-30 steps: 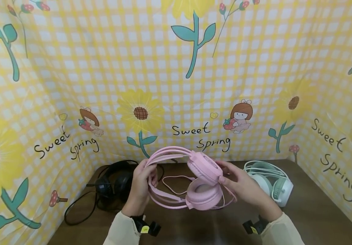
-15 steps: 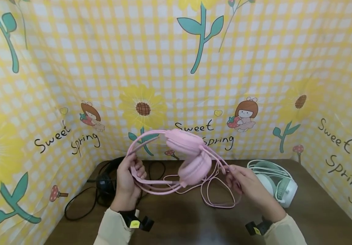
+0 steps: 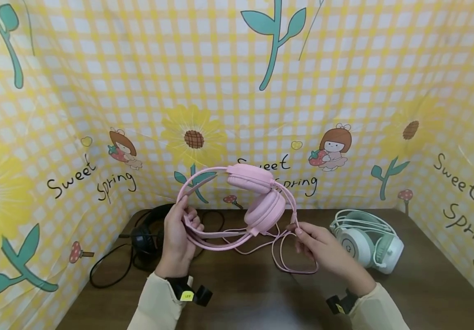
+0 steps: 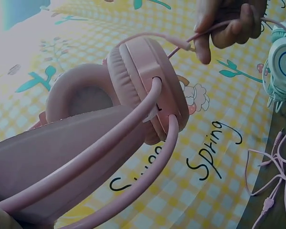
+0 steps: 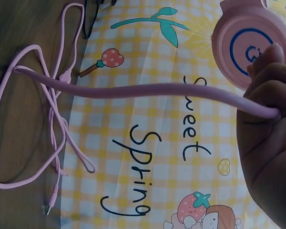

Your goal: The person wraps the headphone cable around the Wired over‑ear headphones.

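Observation:
Pink headphones (image 3: 265,213) are held up above the brown table, their headband to the left and both ear cups to the right. My left hand (image 3: 178,236) grips the headband at its middle. Between thumb and fingers, my right hand (image 3: 317,243) pinches the pink cable (image 5: 148,90) a short way below the ear cups. In the left wrist view the padded inner strap (image 4: 62,152) and an ear cup (image 4: 150,86) fill the near part. The rest of the cable lies in loops on the table, with a metal plug (image 5: 49,207) at one end.
Black headphones (image 3: 144,238) with a black cable lie at the table's back left, partly behind my left hand. White-and-green headphones (image 3: 369,243), cable wrapped about them, rest at the back right. A yellow checked cloth (image 3: 228,91) with printed flowers encloses the brown table (image 3: 241,298).
The pink headphones have risen and shifted left in my left hand. My right hand has moved off the ear cup and down to the cable, and the cable loops have come into view.

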The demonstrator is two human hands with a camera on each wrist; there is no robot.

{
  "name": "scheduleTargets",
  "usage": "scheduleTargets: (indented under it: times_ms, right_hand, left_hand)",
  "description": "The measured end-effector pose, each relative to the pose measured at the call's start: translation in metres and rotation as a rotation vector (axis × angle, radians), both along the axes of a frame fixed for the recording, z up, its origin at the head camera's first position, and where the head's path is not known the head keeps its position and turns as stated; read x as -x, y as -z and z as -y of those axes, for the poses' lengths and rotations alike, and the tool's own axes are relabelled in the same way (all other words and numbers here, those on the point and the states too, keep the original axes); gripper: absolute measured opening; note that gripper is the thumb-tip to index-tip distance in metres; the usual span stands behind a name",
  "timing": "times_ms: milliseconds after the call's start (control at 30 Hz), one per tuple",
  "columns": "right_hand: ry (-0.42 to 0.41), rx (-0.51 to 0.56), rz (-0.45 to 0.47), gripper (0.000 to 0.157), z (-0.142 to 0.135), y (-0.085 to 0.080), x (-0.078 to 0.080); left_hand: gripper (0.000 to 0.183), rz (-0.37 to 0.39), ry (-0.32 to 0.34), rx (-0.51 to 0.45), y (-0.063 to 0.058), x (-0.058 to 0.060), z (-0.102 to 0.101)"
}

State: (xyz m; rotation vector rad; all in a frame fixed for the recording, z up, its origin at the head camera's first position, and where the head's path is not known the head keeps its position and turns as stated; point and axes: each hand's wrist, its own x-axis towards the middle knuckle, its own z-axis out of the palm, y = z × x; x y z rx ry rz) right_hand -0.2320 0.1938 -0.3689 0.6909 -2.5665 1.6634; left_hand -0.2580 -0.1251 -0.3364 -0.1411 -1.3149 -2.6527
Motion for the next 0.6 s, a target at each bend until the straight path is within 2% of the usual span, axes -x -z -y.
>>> scheduleTargets:
  times_ms: [200,300,600]
  right_hand:
    - [-0.032,-0.035,-0.032,0.028,0.002,0.004,0.002]
    - [-0.039,-0.048,-0.054,0.026,0.002,0.005,0.002]
    - [-0.018,-0.046,-0.068,0.026,0.001,0.000,-0.001]
  left_hand:
    - [0.029,-0.009,0.042,-0.021,0.003,-0.001,-0.004]
    - [0.029,-0.014,0.040,-0.021,0.003,-0.002,-0.007]
    - [0.024,-0.097,-0.116,0.129,0.004,-0.004,-0.012]
